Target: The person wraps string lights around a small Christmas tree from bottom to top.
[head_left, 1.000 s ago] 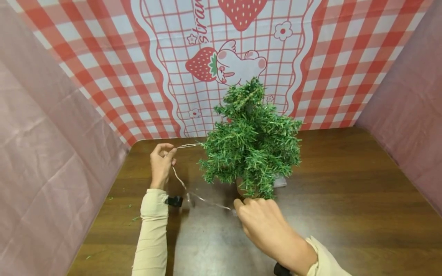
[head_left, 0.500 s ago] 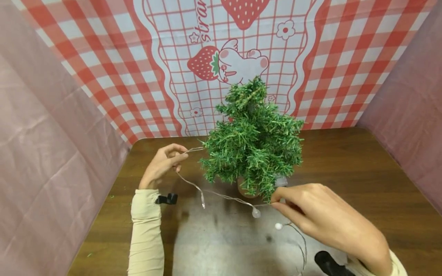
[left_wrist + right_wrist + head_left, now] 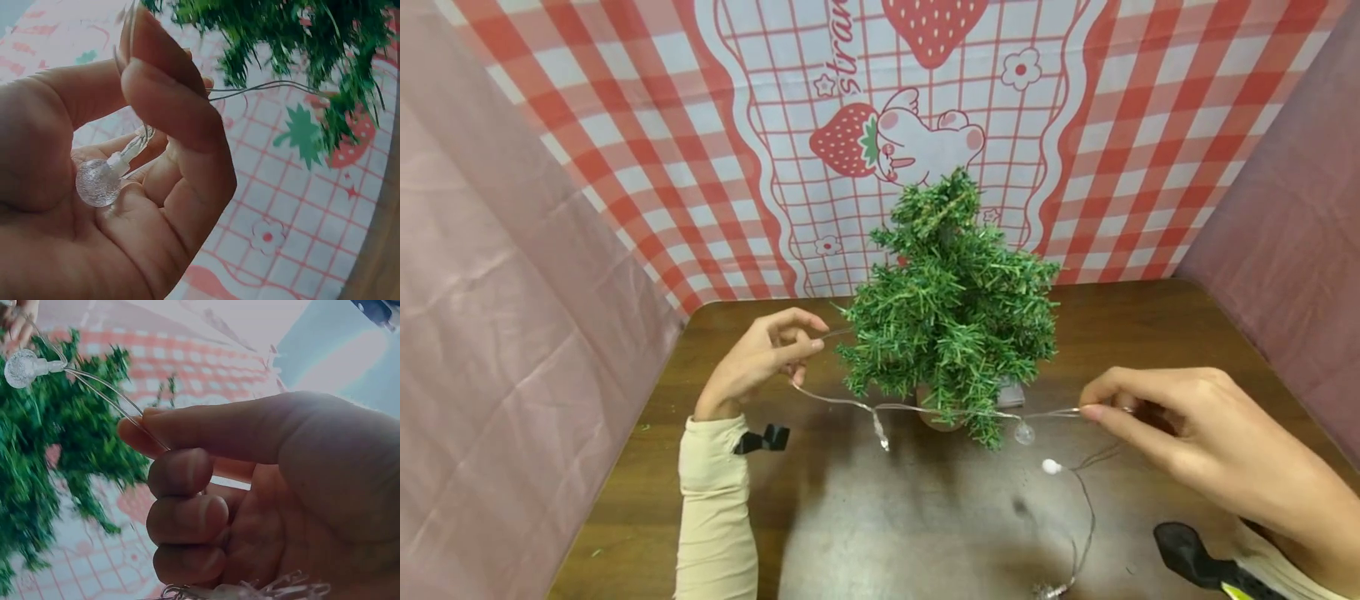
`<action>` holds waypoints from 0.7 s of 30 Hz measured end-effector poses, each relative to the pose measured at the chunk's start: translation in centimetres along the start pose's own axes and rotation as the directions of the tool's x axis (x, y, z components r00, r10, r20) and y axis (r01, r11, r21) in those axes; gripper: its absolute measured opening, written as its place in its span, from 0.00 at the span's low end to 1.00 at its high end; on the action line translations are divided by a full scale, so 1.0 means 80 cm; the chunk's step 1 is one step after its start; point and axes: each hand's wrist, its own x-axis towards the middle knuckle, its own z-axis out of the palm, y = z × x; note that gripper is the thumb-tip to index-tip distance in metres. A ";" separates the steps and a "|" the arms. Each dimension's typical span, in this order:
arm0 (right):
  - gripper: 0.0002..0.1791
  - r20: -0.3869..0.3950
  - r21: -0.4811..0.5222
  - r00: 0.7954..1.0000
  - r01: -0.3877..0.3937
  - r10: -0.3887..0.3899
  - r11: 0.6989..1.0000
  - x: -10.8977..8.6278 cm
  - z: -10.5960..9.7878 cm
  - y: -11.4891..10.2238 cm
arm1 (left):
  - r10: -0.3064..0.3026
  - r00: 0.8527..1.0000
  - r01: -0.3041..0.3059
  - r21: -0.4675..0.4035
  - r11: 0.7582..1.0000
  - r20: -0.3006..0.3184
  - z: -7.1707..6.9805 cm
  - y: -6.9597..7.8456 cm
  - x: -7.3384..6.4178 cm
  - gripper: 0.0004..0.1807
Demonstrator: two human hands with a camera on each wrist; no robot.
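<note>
A small green artificial Christmas tree (image 3: 955,308) stands upright on the table. At its left, my left hand (image 3: 767,358) grips the wire of a string of fairy lights (image 3: 940,410). A clear round bulb (image 3: 98,183) lies against the left palm in the left wrist view, and two thin wires run from the fingers into the branches. On the right, my right hand (image 3: 1195,433) pinches the wire between thumb and forefinger. The string spans the tree's front between both hands, with clear bulbs hanging from it. More of the string (image 3: 1086,517) dangles below the right hand.
The wooden table (image 3: 1150,333) runs back to a red-and-white checked cloth (image 3: 1157,125) with strawberry prints. A pale box-like piece (image 3: 1011,393) sits by the tree's base. Pink curtains (image 3: 512,333) close off both sides. Green needle scraps lie at left.
My right hand has pulled away to the right from the tree's front, drawing the string lights taut across it. The left hand has shifted slightly right, still gripping the wire.
</note>
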 end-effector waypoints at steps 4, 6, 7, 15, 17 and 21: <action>0.26 -0.059 -0.029 0.997 -0.056 0.054 0.998 -0.008 -0.012 0.009 | 0.042 0.998 -0.044 0.037 0.998 0.050 0.013 0.013 0.001 0.15; 0.24 -0.094 -0.023 0.991 -0.102 0.099 0.995 -0.011 -0.016 0.013 | 0.058 0.995 -0.062 0.052 0.997 0.079 0.021 0.018 0.001 0.13; 0.22 -0.113 -0.020 0.986 -0.125 0.122 0.992 -0.013 -0.018 0.015 | 0.064 0.994 -0.070 0.060 0.996 0.093 0.025 0.021 0.002 0.13; 0.09 -0.287 0.009 0.924 -0.262 0.253 0.965 -0.015 -0.025 0.029 | 0.072 0.984 -0.079 0.038 0.996 0.164 0.049 0.036 0.001 0.14; 0.06 -0.324 0.016 0.906 -0.285 0.274 0.959 -0.013 -0.026 0.033 | 0.073 0.982 -0.078 0.022 0.997 0.174 0.054 0.037 0.000 0.13; 0.03 -0.390 0.041 0.872 -0.305 0.296 0.952 -0.008 -0.025 0.043 | 0.050 0.980 -0.044 -0.036 0.998 0.191 0.064 0.041 -0.003 0.14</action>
